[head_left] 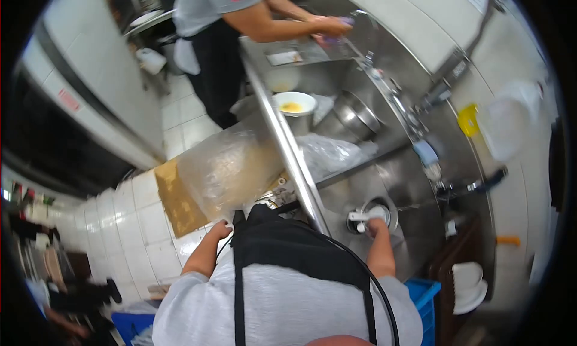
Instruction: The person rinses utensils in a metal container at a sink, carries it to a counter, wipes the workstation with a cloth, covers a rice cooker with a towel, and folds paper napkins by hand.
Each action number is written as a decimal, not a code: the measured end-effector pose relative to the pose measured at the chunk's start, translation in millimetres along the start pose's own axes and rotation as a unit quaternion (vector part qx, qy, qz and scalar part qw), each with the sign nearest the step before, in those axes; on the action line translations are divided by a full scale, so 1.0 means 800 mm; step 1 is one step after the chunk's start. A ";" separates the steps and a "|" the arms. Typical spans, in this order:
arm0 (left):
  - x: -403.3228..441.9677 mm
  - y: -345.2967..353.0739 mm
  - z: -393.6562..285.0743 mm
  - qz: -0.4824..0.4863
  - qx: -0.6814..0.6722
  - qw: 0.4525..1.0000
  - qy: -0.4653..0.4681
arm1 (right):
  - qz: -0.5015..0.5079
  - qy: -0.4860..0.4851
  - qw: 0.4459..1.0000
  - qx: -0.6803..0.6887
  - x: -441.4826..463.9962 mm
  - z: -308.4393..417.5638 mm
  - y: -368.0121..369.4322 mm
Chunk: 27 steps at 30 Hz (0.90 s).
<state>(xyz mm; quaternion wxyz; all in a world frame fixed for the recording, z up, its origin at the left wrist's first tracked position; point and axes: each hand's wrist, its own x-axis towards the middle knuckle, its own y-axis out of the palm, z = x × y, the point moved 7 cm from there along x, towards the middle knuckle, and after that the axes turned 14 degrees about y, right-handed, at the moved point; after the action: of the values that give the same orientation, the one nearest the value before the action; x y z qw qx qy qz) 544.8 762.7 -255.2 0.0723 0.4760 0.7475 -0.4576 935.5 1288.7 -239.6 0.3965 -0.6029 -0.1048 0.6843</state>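
My right hand (pixel 377 227) reaches down into the near basin of the steel sink (pixel 412 226). Its fingers are curled at a white plastic piece (pixel 360 216), over a round, dark-centred metal opening or bowl; blur hides which it is. My left hand (pixel 221 229) hangs beside the black apron (pixel 276 241) with its fingers curled in. Whether anything sits inside those fingers cannot be made out. Close in front of that hand is a large clear plastic bag (pixel 225 165).
Another person (pixel 210 21) works at the far basin, hands around something purple. A white bucket (pixel 294 105) with yellowish contents, metal pots (pixel 354 116) and crumpled plastic (pixel 330 149) fill the middle basin. A blue crate (pixel 424 298) stands at my right; brown cardboard (pixel 177 195) covers some floor.
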 end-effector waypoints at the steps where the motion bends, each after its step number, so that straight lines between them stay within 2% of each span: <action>1: -0.004 -0.007 -0.007 -0.003 -0.017 1.000 0.010 | -0.051 -0.055 0.993 0.094 0.033 -0.004 -0.022; 2: -0.010 -0.014 -0.017 -0.004 -0.034 0.999 0.018 | -0.053 -0.068 0.942 0.324 0.010 0.004 -0.067; 3: -0.006 -0.013 -0.012 0.005 -0.030 1.000 0.002 | 0.003 -0.161 0.866 0.473 0.008 0.010 -0.101; 4: -0.005 -0.012 -0.006 0.014 -0.022 1.000 -0.016 | -0.026 -0.178 0.760 0.625 -0.018 0.016 -0.136; 5: -0.004 -0.013 -0.002 0.016 -0.027 0.999 -0.027 | -0.080 -0.060 0.727 0.680 -0.067 0.024 -0.158; 6: 0.000 -0.020 -0.001 -0.008 -0.021 1.000 -0.020 | -0.012 -0.188 0.699 0.690 -0.056 0.026 -0.185; 8: 0.012 -0.041 0.000 -0.060 -0.010 0.998 -0.002 | -0.072 -0.115 0.656 0.743 -0.103 0.031 -0.212; 10: 0.024 -0.067 -0.001 -0.131 -0.133 0.982 -0.015 | 0.000 -0.107 0.648 0.754 -0.111 0.039 -0.225; 11: 0.029 -0.083 0.002 -0.170 -0.198 0.965 -0.024 | 0.005 -0.103 0.650 0.753 -0.117 0.043 -0.229; 14: 0.054 -0.173 -0.025 -0.305 -0.300 0.898 0.105 | 0.016 -0.095 0.667 0.739 -0.132 0.064 -0.235; 15: 0.053 -0.211 -0.054 -0.356 -0.325 0.863 0.149 | 0.017 -0.091 0.674 0.732 -0.135 0.066 -0.236; 17: 0.034 -0.288 -0.155 -0.447 -0.287 0.818 0.220 | 0.064 -0.102 0.668 0.735 -0.137 0.075 -0.241; 19: 0.021 -0.333 -0.276 -0.460 -0.289 0.775 0.323 | 0.106 -0.105 0.655 0.741 -0.137 0.082 -0.248; 21: 0.028 -0.337 -0.402 -0.391 -0.369 0.736 0.412 | 0.142 -0.095 0.638 0.751 -0.135 0.087 -0.254; 22: 0.039 -0.325 -0.462 -0.324 -0.388 0.746 0.433 | 0.119 -0.089 0.664 0.733 -0.134 0.086 -0.258; 23: 0.061 -0.308 -0.513 -0.271 -0.308 0.783 0.468 | 0.096 -0.081 0.688 0.715 -0.134 0.084 -0.261; 25: 0.061 -0.227 -0.632 -0.116 -0.300 0.814 0.483 | 0.059 -0.072 0.732 0.675 -0.135 0.081 -0.271; 26: 0.074 -0.174 -0.677 0.022 -0.339 0.812 0.475 | 0.036 -0.076 0.733 0.675 -0.146 0.080 -0.276; 27: 0.082 -0.123 -0.714 0.106 -0.314 0.825 0.458 | 0.012 -0.080 0.733 0.675 -0.163 0.083 -0.284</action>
<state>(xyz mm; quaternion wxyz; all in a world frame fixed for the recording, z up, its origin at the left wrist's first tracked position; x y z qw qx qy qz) 619.9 1222.5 95.6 -0.0846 0.6588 0.7428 0.0834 963.9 1374.4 15.0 0.6808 -0.1210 0.3608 0.6258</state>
